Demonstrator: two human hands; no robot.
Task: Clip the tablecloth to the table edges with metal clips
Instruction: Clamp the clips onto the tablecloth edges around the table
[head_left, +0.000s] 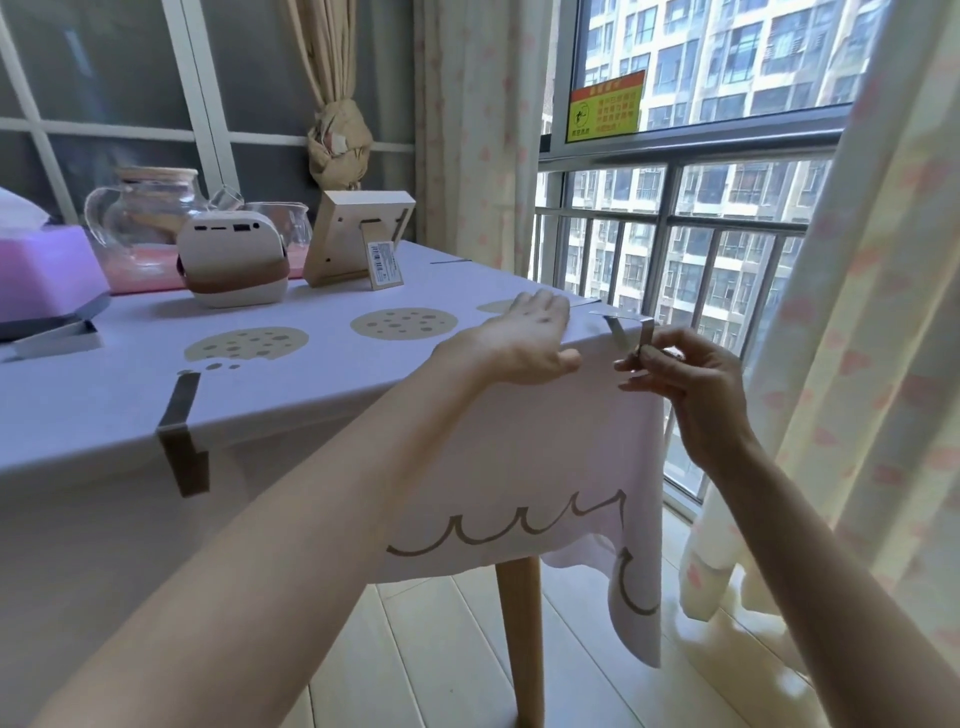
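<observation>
A pale lilac tablecloth with cookie prints covers the table and hangs over its near edge. My left hand lies flat on the cloth near the right corner, fingers straight. My right hand pinches a metal clip that sits at the table's right corner edge. Another metal clip grips the cloth on the near edge at the left. Two thin clips show along the far right edge.
On the table stand a white speaker-like device, a glass teapot, a wooden frame and a pink tissue box. A wooden table leg stands below. Curtains and a window railing are at the right.
</observation>
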